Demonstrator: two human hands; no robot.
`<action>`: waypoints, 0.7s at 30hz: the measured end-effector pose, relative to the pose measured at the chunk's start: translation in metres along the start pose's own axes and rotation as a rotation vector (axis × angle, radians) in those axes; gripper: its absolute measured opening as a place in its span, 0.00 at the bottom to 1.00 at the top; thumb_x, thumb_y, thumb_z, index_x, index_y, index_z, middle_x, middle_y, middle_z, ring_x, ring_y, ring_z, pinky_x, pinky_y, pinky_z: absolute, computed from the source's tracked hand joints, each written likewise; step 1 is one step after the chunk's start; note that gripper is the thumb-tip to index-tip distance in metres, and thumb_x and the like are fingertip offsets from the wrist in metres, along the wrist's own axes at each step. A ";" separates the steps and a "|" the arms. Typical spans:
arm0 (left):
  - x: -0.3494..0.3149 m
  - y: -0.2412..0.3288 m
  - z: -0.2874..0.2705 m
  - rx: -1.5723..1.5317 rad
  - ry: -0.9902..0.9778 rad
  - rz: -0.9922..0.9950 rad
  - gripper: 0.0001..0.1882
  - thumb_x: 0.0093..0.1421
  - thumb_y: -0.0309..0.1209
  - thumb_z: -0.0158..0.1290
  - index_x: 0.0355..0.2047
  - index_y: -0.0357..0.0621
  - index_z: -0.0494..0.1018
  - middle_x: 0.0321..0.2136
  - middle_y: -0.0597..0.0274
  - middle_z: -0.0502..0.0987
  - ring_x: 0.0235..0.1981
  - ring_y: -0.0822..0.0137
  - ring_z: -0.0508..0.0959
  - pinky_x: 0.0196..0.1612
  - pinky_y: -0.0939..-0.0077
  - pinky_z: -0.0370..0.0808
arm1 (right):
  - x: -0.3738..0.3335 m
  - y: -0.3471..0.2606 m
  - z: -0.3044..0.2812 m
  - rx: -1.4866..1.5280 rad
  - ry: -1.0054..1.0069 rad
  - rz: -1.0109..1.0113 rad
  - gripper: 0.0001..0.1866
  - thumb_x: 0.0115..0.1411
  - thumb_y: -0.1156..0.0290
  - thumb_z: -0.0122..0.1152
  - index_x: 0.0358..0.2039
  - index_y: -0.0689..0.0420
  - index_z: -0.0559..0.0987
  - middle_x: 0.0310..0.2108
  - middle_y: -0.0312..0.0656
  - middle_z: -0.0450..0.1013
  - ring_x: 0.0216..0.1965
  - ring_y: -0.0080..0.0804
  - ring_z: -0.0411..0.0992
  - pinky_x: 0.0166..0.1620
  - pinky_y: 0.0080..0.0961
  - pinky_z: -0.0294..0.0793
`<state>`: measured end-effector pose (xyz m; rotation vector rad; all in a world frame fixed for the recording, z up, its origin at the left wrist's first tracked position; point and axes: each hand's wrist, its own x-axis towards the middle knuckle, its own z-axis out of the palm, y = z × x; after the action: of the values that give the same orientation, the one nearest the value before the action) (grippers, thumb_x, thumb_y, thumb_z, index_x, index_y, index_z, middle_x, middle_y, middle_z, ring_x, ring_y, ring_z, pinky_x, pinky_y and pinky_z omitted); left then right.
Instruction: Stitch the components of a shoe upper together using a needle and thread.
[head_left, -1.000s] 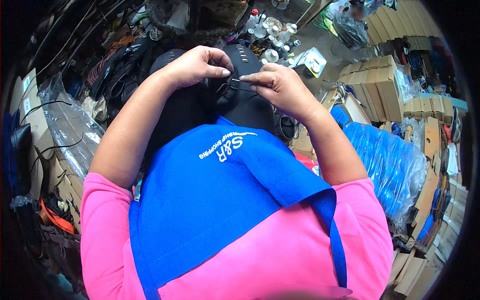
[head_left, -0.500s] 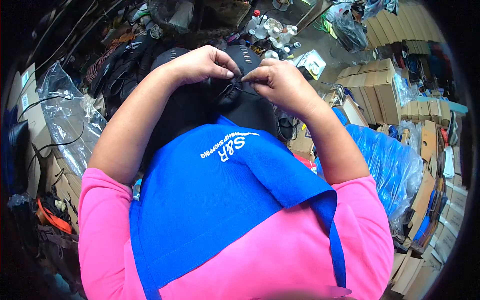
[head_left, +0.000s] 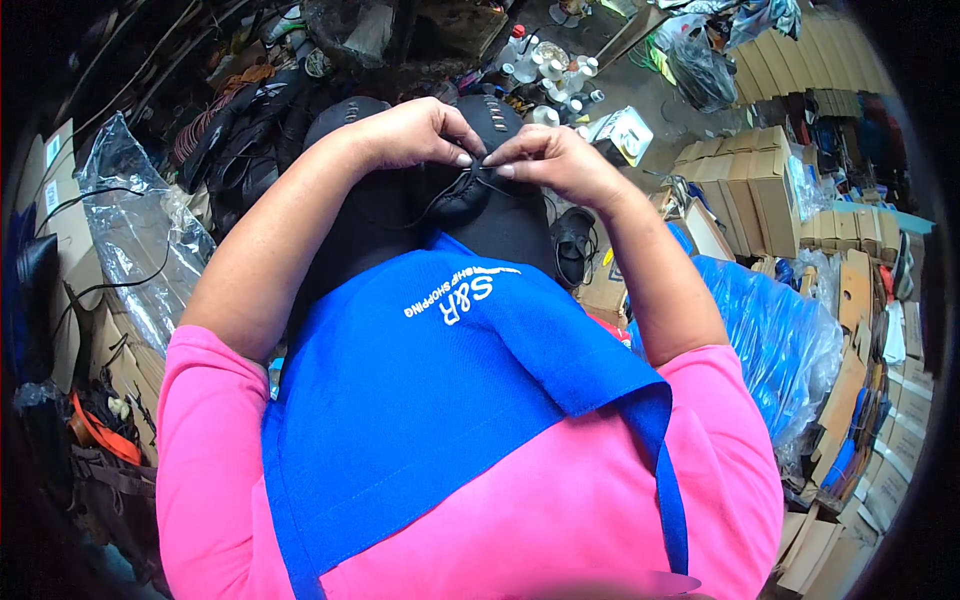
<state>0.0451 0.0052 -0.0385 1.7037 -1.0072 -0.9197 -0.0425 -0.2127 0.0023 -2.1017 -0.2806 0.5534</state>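
A black shoe (head_left: 462, 204) rests between my knees, on my dark trousers. Thin black laces (head_left: 494, 184) trail from its upper to both sides. My left hand (head_left: 425, 135) reaches in from the left, thumb and forefinger pinched on a lace at the top of the shoe. Opposite it, my right hand (head_left: 553, 162) pinches the lace with thumb and forefinger, its fingertips almost meeting the left ones. The fingers partly cover the lace holes. A blue apron (head_left: 440, 320) covers my lap below the shoe.
Black shoes (head_left: 260, 130) lie heaped at the far left. Bottles (head_left: 560, 75) stand beyond my right knee. Another black shoe (head_left: 572, 245) sits by my right thigh. Cardboard boxes (head_left: 735, 180) and a blue plastic-wrapped bundle (head_left: 770, 320) are at right; clear plastic (head_left: 140, 230) is at left.
Both hands have shifted slightly, with the right fingertips turned more level beside the left ones. More of the shoe and its trailing lace shows below the fingers.
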 end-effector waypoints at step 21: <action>-0.091 0.035 0.009 0.695 0.702 -0.054 0.21 0.51 0.12 0.42 0.43 0.41 0.74 0.37 0.49 0.69 0.38 0.53 0.73 0.44 0.67 0.71 | -0.042 -0.006 0.058 -0.672 0.492 -0.233 0.17 0.51 0.75 0.60 0.43 0.48 0.79 0.24 0.38 0.65 0.30 0.35 0.66 0.37 0.31 0.63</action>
<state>-0.0061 0.0765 0.0049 2.3847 -0.8256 0.0763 -0.1076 -0.1841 -0.0089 -2.7087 -0.4603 -0.2474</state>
